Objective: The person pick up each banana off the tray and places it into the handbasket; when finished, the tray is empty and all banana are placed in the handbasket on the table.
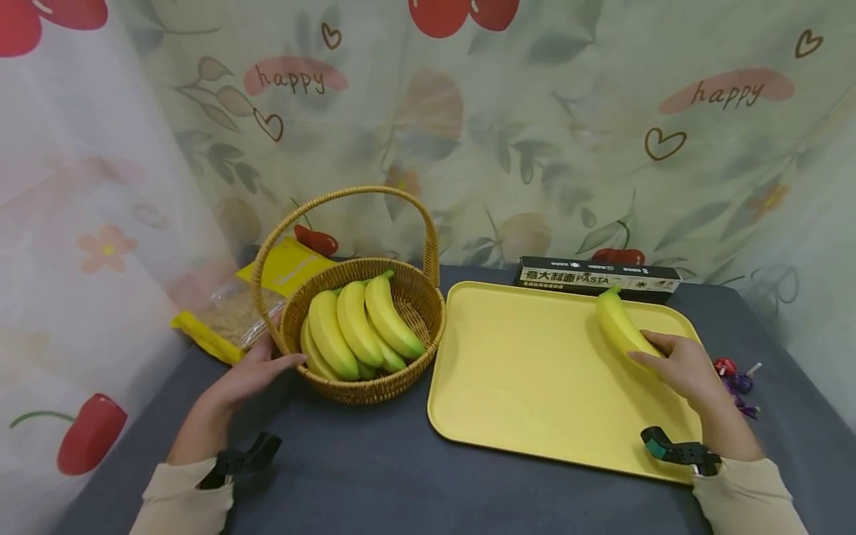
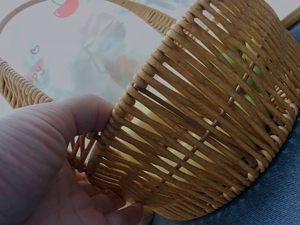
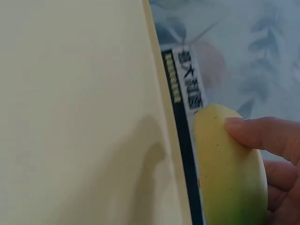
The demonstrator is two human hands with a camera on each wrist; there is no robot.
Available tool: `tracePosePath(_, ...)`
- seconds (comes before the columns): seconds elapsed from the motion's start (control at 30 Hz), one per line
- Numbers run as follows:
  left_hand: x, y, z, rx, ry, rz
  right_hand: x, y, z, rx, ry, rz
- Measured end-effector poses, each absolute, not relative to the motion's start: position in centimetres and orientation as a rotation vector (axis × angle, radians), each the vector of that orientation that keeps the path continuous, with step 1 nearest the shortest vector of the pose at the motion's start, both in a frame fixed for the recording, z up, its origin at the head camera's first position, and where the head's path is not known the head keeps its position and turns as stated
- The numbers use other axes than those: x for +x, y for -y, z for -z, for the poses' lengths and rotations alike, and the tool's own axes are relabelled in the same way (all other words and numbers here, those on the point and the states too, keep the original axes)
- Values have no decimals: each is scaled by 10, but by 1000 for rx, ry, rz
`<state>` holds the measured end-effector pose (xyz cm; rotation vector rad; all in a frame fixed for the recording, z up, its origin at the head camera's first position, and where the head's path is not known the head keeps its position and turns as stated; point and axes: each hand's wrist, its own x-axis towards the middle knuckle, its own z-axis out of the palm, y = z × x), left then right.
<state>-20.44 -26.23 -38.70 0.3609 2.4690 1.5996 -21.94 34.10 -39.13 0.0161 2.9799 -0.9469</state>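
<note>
A single yellow banana point(image 1: 620, 324), green at its tip, is held by my right hand point(image 1: 682, 370) over the right part of a yellow tray point(image 1: 508, 371). In the right wrist view the thumb presses one side of the banana point(image 3: 229, 168) and the fingers curl behind it. My left hand point(image 1: 250, 375) grips the left rim of a round wicker basket point(image 1: 371, 390) with a tall handle, thumb over the rim and fingers against the outer wall point(image 2: 187, 136). Several bananas point(image 1: 354, 327) lie side by side in the basket.
Behind the tray lies a long pasta box point(image 1: 598, 276). Wrapped lollipops point(image 1: 738, 383) sit at the tray's right edge. A yellow-ended clear bag point(image 1: 234, 308) lies left of the basket, near the printed curtain point(image 1: 495, 148). Dark cloth point(image 1: 374, 468) covers the table.
</note>
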Motion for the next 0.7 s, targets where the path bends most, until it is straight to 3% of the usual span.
tracePosePath(0.7,-204,262,386,373,-2480,-1589,-202,-240,349,-290,-2857,1164)
